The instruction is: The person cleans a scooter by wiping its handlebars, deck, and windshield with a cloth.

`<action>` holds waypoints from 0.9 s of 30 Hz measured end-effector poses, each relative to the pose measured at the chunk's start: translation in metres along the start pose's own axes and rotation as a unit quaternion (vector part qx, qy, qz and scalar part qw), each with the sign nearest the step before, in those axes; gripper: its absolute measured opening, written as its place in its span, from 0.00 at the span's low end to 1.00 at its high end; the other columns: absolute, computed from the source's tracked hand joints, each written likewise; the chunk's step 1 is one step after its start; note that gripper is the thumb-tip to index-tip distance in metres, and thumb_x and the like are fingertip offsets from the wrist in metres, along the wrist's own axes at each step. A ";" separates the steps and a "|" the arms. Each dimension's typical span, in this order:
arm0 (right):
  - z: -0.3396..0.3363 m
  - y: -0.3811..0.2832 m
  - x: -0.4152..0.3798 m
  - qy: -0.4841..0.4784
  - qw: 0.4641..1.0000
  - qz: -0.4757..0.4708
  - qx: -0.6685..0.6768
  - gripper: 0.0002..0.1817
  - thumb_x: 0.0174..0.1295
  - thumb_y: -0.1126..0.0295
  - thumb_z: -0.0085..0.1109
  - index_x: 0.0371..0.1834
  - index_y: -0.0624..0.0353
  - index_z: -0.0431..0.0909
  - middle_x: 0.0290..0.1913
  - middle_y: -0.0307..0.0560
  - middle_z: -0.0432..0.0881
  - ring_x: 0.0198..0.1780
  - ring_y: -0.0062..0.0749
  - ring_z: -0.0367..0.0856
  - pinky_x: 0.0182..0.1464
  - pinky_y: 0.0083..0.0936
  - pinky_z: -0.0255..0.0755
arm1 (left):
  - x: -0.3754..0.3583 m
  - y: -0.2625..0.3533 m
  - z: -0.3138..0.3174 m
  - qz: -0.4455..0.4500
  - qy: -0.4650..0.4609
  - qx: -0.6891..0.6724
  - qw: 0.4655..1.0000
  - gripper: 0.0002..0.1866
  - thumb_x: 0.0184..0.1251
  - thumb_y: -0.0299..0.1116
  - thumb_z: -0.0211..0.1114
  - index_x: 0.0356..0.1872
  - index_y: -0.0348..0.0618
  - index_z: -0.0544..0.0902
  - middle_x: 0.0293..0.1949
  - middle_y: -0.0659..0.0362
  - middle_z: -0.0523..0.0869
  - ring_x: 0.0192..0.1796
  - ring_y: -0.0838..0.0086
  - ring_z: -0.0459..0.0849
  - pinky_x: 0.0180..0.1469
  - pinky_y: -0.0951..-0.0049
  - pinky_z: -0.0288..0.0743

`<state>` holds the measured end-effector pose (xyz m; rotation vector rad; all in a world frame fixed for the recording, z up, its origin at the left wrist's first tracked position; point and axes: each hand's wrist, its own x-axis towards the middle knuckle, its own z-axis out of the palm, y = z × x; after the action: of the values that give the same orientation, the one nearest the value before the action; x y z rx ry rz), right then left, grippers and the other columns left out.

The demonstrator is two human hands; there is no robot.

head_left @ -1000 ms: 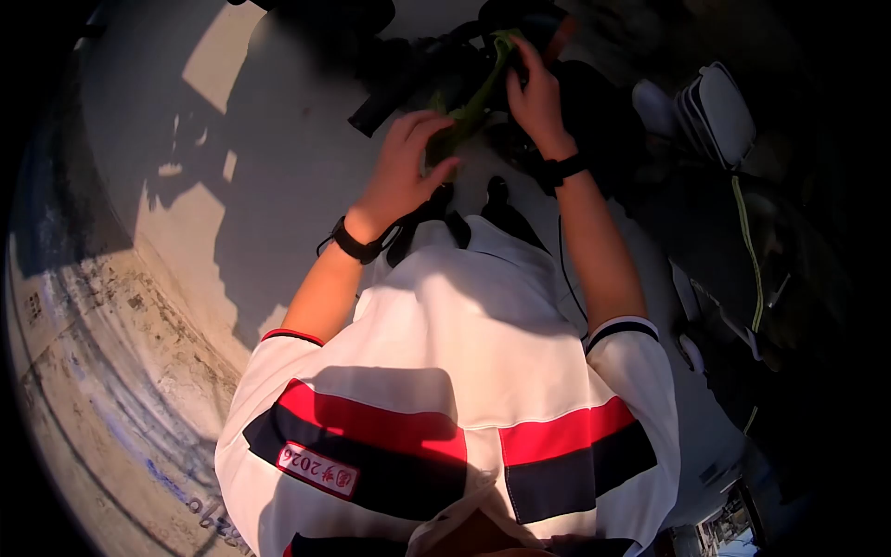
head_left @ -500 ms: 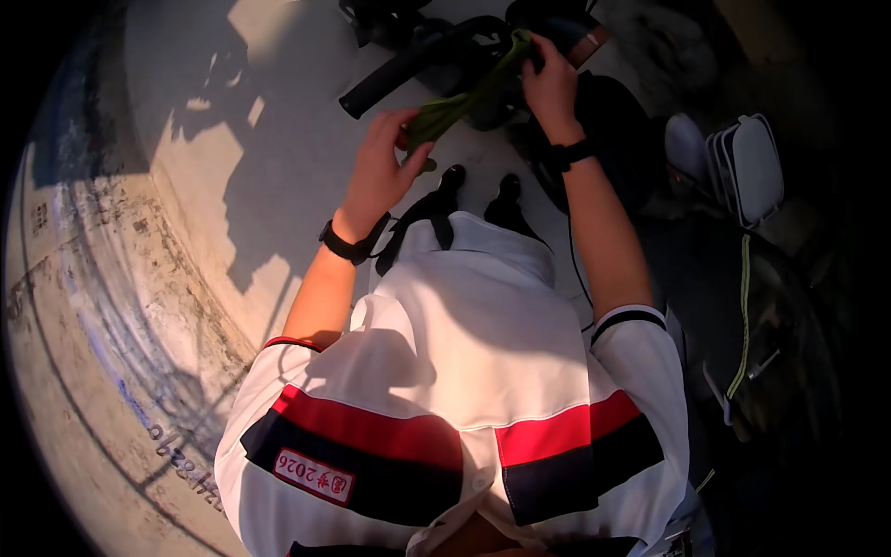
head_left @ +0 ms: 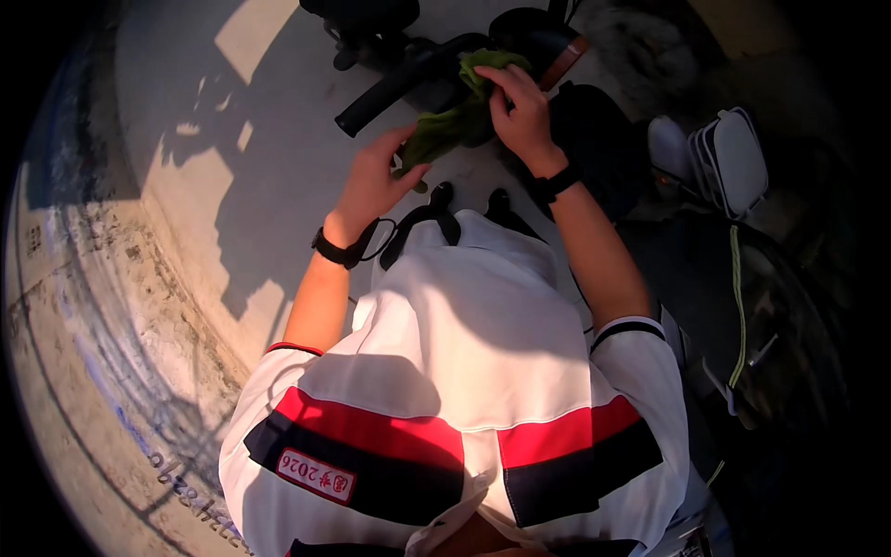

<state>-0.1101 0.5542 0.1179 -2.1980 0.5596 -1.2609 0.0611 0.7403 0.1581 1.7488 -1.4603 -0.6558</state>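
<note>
A green cloth hangs between my two hands in front of a black handlebar grip. My left hand holds its lower left end, thumb and fingers closed round it. At the upper right end, my right hand pinches the cloth, which bunches up above the fingers. Each wrist wears a black band. The cloth looks slack and crumpled, and part of it is dark in shadow.
Dark handlebar parts stand beyond my hands. On the right are a grey-white padded case and a black bag with a yellow-green cord. My shoes show on the grey floor. A stained wall or ledge runs along the left.
My right hand has moved left and slightly down, closer to my left hand. The cloth has gone from stretched to bunched, and the view has shifted slightly.
</note>
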 end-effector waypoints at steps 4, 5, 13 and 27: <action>0.005 0.030 -0.008 0.001 0.995 0.090 -0.043 0.22 0.63 0.80 0.57 0.60 0.53 0.79 0.49 0.54 0.85 0.48 0.54 0.85 0.47 0.42 0.80 | -0.001 -0.002 -0.002 -0.001 -0.005 -0.001 1.000 0.27 0.57 0.29 0.74 0.60 0.39 0.81 0.43 0.52 0.87 0.36 0.65 0.82 0.39 0.71 0.76; 0.004 0.042 -0.014 -0.011 0.987 0.155 -0.049 0.22 0.65 0.79 0.57 0.63 0.53 0.77 0.50 0.55 0.85 0.49 0.55 0.85 0.48 0.42 0.80 | -0.001 0.000 -0.003 -0.004 -0.003 0.002 1.000 0.27 0.57 0.29 0.74 0.60 0.39 0.81 0.43 0.52 0.87 0.36 0.65 0.82 0.40 0.71 0.76; -0.001 0.055 -0.026 -0.002 0.978 0.196 -0.069 0.20 0.65 0.74 0.62 0.61 0.54 0.77 0.48 0.58 0.87 0.47 0.56 0.86 0.46 0.44 0.81 | -0.001 -0.006 0.001 0.032 0.007 -0.005 0.999 0.27 0.58 0.27 0.74 0.61 0.39 0.80 0.46 0.51 0.87 0.40 0.64 0.83 0.41 0.69 0.77; -0.003 0.001 0.007 0.013 0.999 0.001 -0.039 0.13 0.61 0.81 0.60 0.48 0.58 0.83 0.43 0.50 0.85 0.46 0.49 0.83 0.46 0.39 0.78 | -0.005 -0.001 0.007 0.089 0.083 -0.021 0.992 0.17 0.60 0.20 0.71 0.50 0.42 0.85 0.44 0.52 0.82 0.41 0.64 0.83 0.45 0.69 0.77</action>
<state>-0.1094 0.5487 0.1228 -2.2463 0.6313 -1.2881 0.0550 0.7438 0.1530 1.5794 -1.4556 -0.4354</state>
